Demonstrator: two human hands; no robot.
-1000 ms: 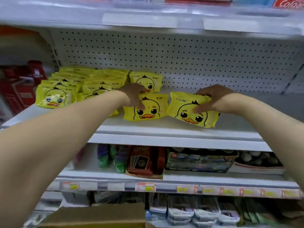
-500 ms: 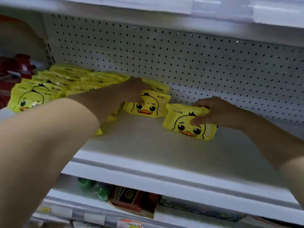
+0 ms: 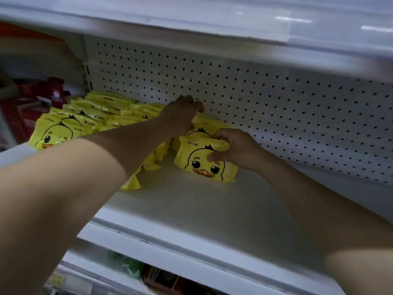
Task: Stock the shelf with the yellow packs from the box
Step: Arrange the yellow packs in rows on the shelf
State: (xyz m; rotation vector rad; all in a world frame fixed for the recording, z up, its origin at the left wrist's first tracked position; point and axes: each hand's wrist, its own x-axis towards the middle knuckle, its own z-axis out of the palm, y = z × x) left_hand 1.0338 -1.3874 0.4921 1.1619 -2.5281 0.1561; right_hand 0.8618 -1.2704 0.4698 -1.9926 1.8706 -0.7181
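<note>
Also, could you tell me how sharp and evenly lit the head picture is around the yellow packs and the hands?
Head view: the front pack under the right hand is sharp enough to show its duck face; the near left forearm is soft; the upper shelf is blurred, with pale glare streaks at top right; the red goods at far left are dim.

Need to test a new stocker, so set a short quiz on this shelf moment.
1. True or false: the right hand grips a yellow duck pack.
2. Where does the left hand reach? A) the front lip B) the back, by the pegboard C) the lower level
3. Fill in: the stocked packs sit to the ___ of the gripped pack.

Key: 1 true; 2 B; 3 left.
</note>
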